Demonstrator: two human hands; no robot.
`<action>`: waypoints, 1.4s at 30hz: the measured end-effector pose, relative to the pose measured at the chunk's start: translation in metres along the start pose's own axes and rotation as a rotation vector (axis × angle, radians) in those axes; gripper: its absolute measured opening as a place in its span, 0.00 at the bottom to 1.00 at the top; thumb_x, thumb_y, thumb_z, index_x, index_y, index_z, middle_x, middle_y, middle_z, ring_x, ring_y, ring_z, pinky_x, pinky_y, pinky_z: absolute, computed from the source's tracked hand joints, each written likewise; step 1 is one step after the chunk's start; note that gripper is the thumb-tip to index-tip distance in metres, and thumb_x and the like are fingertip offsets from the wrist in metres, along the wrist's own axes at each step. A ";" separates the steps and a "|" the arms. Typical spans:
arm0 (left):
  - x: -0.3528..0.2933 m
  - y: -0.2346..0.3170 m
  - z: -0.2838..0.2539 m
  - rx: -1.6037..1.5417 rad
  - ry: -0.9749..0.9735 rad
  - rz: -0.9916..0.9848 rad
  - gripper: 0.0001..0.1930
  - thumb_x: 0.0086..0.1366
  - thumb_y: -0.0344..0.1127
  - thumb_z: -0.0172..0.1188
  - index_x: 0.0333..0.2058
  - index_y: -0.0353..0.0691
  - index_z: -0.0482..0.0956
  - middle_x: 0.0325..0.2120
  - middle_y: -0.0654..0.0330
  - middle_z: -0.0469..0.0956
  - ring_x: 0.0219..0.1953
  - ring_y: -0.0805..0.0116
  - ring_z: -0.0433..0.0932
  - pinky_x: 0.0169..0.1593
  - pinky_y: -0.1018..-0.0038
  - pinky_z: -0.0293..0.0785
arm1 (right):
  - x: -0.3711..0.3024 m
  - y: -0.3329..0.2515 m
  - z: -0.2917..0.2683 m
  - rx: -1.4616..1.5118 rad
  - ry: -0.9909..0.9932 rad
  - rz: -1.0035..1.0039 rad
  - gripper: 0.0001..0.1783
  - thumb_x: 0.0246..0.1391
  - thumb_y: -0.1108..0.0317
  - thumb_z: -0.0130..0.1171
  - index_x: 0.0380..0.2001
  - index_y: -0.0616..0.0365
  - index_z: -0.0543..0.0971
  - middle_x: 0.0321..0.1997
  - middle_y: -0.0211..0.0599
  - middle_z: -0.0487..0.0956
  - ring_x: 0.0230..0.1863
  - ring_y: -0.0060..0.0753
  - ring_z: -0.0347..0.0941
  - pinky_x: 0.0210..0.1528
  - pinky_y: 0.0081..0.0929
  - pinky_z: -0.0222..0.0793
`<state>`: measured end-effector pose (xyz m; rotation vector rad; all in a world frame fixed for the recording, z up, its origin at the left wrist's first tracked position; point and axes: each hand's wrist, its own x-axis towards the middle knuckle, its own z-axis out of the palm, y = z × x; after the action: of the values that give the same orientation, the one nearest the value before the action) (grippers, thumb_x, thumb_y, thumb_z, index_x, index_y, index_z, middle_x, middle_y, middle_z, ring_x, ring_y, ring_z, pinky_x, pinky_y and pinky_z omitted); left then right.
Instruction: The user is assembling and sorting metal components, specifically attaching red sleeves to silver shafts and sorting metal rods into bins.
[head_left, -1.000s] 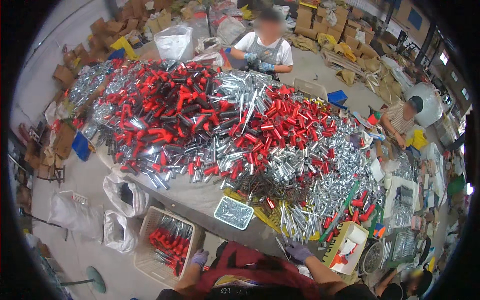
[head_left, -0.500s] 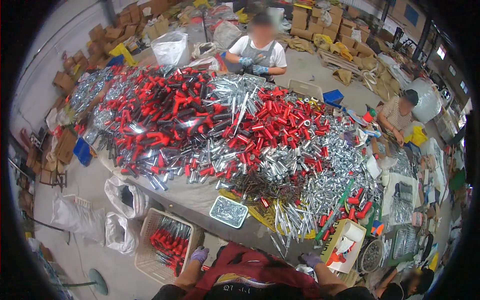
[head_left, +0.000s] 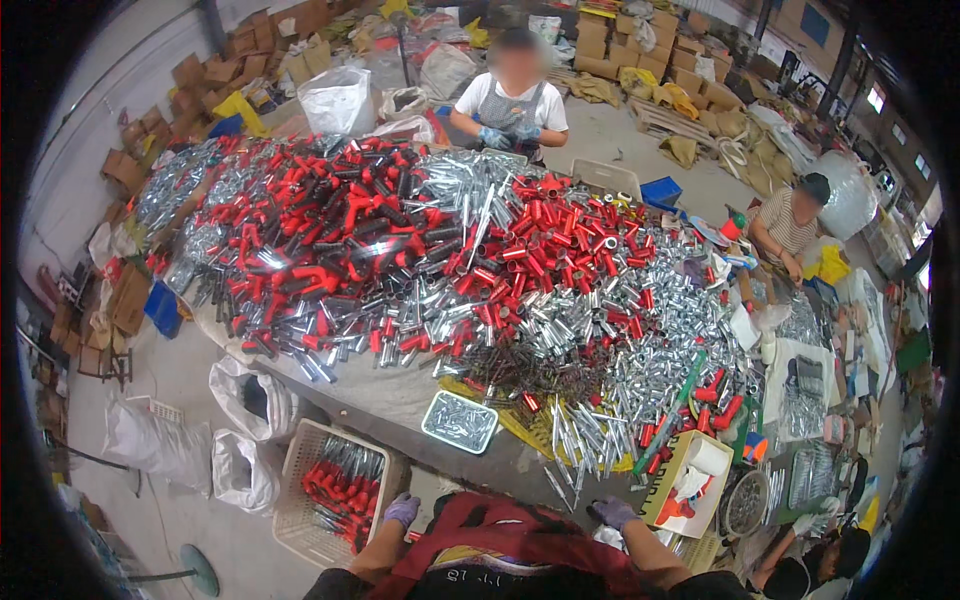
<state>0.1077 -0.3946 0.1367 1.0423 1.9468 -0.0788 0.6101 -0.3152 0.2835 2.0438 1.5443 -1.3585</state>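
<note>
The head view looks down over a big work table [head_left: 400, 395] buried under a heap of red-handled parts [head_left: 330, 250] and shiny metal tubes [head_left: 640, 370]. At six o'clock the person's own arms come up from the lower edge: the left hand [head_left: 402, 510], in a purple glove, sits by the table's near edge just beside a pale crate [head_left: 300, 490] filled with more red-handled pieces, and the right hand [head_left: 612, 513], also gloved, rests close to a fan of loose metal rods [head_left: 580, 440] at the table edge. Both hands look loosely curled and seem to hold nothing, though they are small here and I cannot tell the finger spread for sure. Compared with a second ago, both hands have drawn slightly lower and nearer the body and the view has tipped a little, while the piles look unchanged; my reading is that the hands are between grabs, not in the middle of one. A small tray of metal bits [head_left: 460, 421] stands at about twelve o'clock from the hands. At the far side, twelve o'clock, another person [head_left: 512, 100] works at the heap, and a third [head_left: 790, 220] sits at two o'clock. White sacks [head_left: 250, 400] lie on the floor at nine o'clock.
</note>
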 end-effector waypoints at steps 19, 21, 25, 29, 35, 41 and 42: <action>0.105 0.294 0.029 0.811 -0.763 0.849 0.27 0.52 0.47 0.50 0.51 0.45 0.63 0.50 0.52 0.64 0.48 0.57 0.66 0.49 0.67 0.63 | -0.071 0.105 0.125 -0.079 0.217 0.001 0.17 0.44 0.58 0.47 0.37 0.53 0.73 0.37 0.42 0.74 0.39 0.42 0.70 0.42 0.35 0.67; 0.102 0.308 0.044 0.773 -0.798 0.907 0.27 0.52 0.46 0.51 0.51 0.46 0.63 0.49 0.53 0.64 0.47 0.57 0.66 0.47 0.66 0.64 | -0.067 0.125 0.173 0.418 0.188 0.401 0.17 0.45 0.58 0.46 0.36 0.54 0.74 0.38 0.46 0.74 0.42 0.44 0.70 0.47 0.36 0.63; 0.110 0.274 0.032 0.697 -0.835 0.906 0.26 0.53 0.44 0.52 0.51 0.47 0.62 0.49 0.53 0.64 0.45 0.57 0.67 0.45 0.65 0.66 | -0.080 0.136 0.234 0.447 0.226 0.432 0.22 0.45 0.53 0.45 0.39 0.54 0.74 0.43 0.48 0.73 0.46 0.47 0.68 0.49 0.39 0.61; 0.152 0.174 -0.043 0.639 -0.800 0.822 0.26 0.53 0.42 0.53 0.52 0.48 0.61 0.48 0.53 0.65 0.44 0.57 0.68 0.43 0.65 0.68 | -0.096 0.110 0.205 0.677 0.119 0.527 0.25 0.43 0.51 0.46 0.41 0.56 0.74 0.45 0.48 0.72 0.45 0.47 0.69 0.49 0.39 0.62; 0.083 0.177 -0.074 1.202 -0.481 1.200 0.25 0.52 0.42 0.52 0.49 0.44 0.63 0.44 0.46 0.68 0.43 0.50 0.69 0.44 0.62 0.67 | -0.078 0.115 0.205 0.658 0.267 0.583 0.27 0.45 0.47 0.45 0.43 0.55 0.72 0.45 0.46 0.73 0.47 0.44 0.69 0.48 0.36 0.63; 0.064 0.170 -0.076 1.367 -0.576 1.018 0.25 0.52 0.43 0.52 0.49 0.44 0.62 0.43 0.45 0.68 0.43 0.48 0.69 0.45 0.62 0.66 | -0.162 0.297 0.252 0.920 0.326 1.070 0.39 0.41 0.47 0.51 0.57 0.45 0.55 0.57 0.38 0.63 0.57 0.41 0.59 0.57 0.37 0.55; 0.064 0.173 -0.065 1.357 -0.598 1.012 0.25 0.52 0.43 0.52 0.49 0.44 0.62 0.43 0.44 0.68 0.43 0.48 0.69 0.45 0.62 0.66 | -0.179 0.313 0.265 0.804 0.424 1.115 0.40 0.41 0.47 0.50 0.59 0.44 0.51 0.58 0.39 0.61 0.58 0.41 0.58 0.58 0.37 0.54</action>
<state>0.1679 -0.2152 0.1855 2.3596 0.4606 -1.0799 0.7372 -0.7317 0.1794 2.9864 -0.3451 -1.1130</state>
